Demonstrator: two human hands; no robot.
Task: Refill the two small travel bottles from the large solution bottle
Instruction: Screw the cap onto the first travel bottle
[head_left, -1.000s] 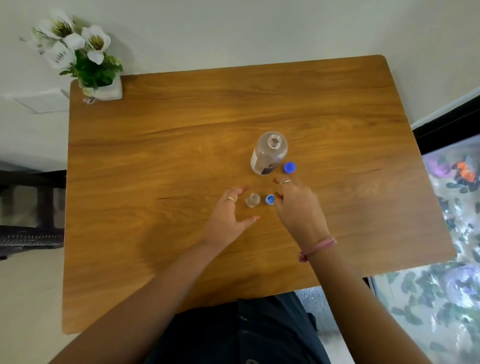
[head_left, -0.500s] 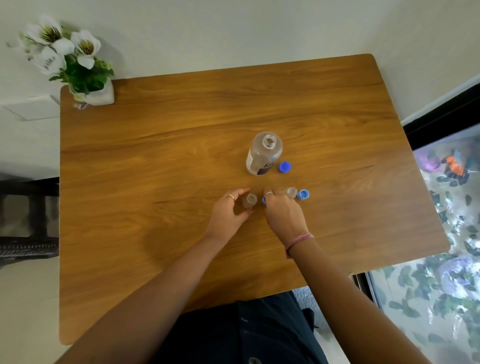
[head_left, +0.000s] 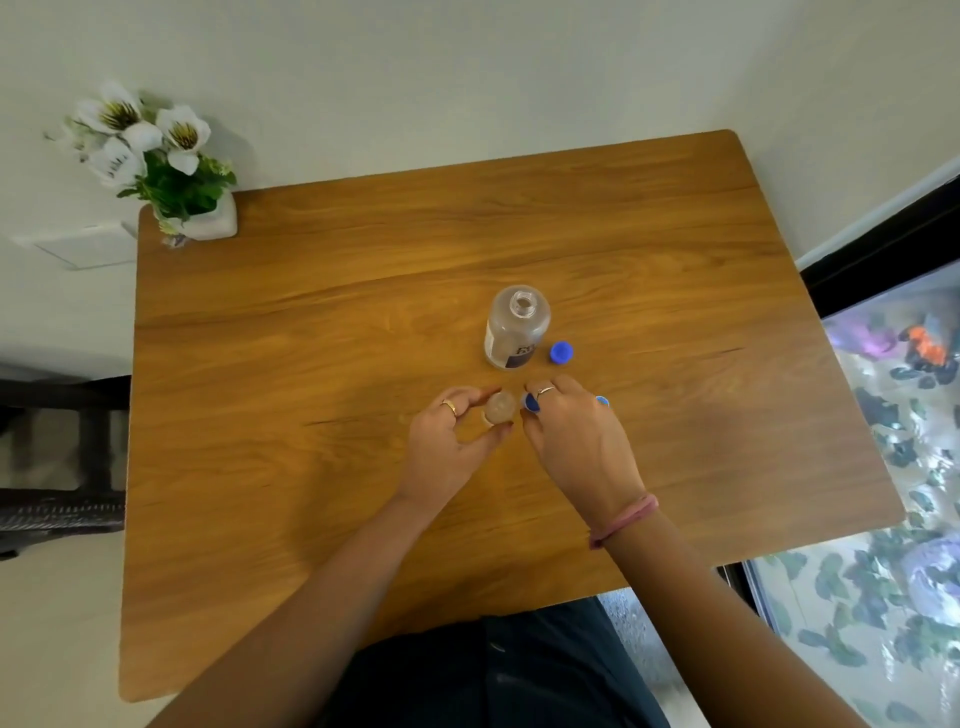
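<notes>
Head view: left hand (head_left: 451, 441) grips a small travel bottle (head_left: 500, 407); right hand (head_left: 574, 434) pinches a blue cap (head_left: 531, 402) beside it.

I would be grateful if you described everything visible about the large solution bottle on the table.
The large solution bottle stands upright near the middle of the wooden table. It looks like clear plastic, rounded at the shoulders, with a white and dark label on its side whose text is unreadable. Its neck is open. A blue cap lies on the table just to its right, apart from it. Neither hand touches the bottle.
</notes>
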